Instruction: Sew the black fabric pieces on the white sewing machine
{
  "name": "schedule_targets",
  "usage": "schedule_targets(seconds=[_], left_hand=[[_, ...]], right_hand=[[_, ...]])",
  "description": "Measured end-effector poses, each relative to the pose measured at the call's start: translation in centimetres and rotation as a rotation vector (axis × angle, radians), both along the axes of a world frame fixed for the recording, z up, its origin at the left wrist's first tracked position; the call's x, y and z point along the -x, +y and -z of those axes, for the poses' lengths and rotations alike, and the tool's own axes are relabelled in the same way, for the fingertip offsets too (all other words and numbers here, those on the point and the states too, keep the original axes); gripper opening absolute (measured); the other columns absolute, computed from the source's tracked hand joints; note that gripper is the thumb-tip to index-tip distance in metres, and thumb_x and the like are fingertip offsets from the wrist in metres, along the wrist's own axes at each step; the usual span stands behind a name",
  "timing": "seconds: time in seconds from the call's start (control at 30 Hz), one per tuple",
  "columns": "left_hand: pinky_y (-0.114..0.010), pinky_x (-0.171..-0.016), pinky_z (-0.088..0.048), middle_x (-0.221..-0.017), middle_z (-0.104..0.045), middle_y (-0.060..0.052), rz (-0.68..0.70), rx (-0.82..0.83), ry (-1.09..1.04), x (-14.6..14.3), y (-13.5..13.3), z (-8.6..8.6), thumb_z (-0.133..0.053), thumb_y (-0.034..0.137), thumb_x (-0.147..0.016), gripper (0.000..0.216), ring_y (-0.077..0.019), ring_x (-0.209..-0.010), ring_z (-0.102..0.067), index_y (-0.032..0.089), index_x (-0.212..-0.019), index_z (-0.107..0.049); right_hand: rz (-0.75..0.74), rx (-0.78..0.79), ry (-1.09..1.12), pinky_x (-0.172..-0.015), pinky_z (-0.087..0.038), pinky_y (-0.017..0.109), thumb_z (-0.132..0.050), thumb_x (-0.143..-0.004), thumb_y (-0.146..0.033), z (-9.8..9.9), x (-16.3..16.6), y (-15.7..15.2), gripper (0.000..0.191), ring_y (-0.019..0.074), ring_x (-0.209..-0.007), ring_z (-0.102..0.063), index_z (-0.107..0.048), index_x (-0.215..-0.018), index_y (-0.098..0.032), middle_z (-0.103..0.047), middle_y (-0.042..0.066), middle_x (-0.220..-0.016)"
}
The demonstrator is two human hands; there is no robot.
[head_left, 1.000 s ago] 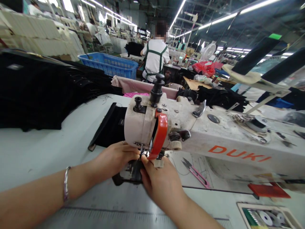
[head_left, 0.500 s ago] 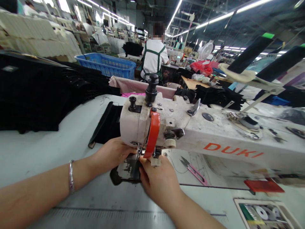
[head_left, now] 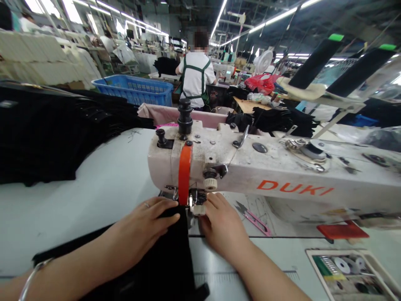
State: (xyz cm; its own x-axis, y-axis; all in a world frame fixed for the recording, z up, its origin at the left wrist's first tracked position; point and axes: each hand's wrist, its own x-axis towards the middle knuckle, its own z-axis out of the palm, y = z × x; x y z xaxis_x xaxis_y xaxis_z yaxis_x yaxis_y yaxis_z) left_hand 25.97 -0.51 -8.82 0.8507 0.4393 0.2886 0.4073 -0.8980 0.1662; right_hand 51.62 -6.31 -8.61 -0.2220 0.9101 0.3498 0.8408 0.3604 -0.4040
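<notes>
The black cloth (head_left: 171,259) lies bottom middle. It looks soft, light and floppy, so hold its edge. The left hand (head_left: 148,220) presses its top, fingers apart; the right hand's (head_left: 222,221) grip I cannot tell.

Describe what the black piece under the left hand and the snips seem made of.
Black piece: matte, probably fabric, with no shine and soft-looking edges. Snips: dull dark-grey blades, likely metal, thin and pointed; smooth pink handles, perhaps plastic or coated metal.
</notes>
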Motion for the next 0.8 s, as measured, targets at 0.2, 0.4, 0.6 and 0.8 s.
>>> schedule_targets(seconds=[0.2, 0.4, 0.6, 0.8], left_hand=[[-0.040, -0.127, -0.039, -0.161, -0.052, -0.005, 0.066, 0.037, -0.010, 1.3, 0.5, 1.9, -0.038, -0.004, -0.095, 0.070, -0.0191, -0.152, -0.045, 0.025, -0.159, -0.044], [-0.041, -0.119, -0.049, -0.152, -0.062, -0.004, 0.205, 0.089, 0.132, 1.3, 2.8, -0.3, -0.042, -0.003, -0.093, 0.070, -0.0202, -0.138, -0.059, 0.029, -0.155, -0.048], [-0.046, -0.105, -0.055, -0.131, -0.065, -0.006, 0.050, 0.006, 0.194, -1.3, -0.7, -0.7, -0.048, -0.008, -0.080, 0.082, -0.0272, -0.121, -0.062, 0.035, -0.150, -0.053], [-0.037, -0.107, -0.055, -0.136, -0.065, -0.007, -0.005, 0.010, 0.060, 0.1, -1.2, 0.3, -0.043, -0.002, -0.090, 0.052, -0.0227, -0.125, -0.063, 0.025, -0.128, -0.066]], right_hand=[[0.054, -0.063, -0.189, -0.086, -0.052, 0.040, -0.059, -0.094, -0.002, 0.8, 0.5, 0.4, 0.017, 0.0276, -0.099, -0.057, -0.069, -0.098, -0.016, -0.066, 0.012, -0.104], [-0.274, -0.104, -0.067, -0.078, -0.051, 0.035, -0.059, -0.095, -0.006, 0.6, 0.0, -0.9, 0.019, 0.0225, -0.088, -0.060, -0.073, -0.101, -0.018, -0.070, 0.006, -0.095], [-0.427, -0.080, -0.098, -0.070, -0.050, 0.035, -0.064, -0.086, -0.013, 0.4, -0.1, -1.4, 0.014, 0.0215, -0.077, -0.058, -0.074, -0.092, -0.020, -0.069, 0.003, -0.086], [-0.465, -0.053, 0.027, -0.094, -0.053, 0.036, -0.057, -0.090, -0.010, 0.0, 0.1, -1.3, 0.027, 0.0220, -0.106, -0.066, -0.071, -0.113, -0.016, -0.074, 0.007, -0.117]])
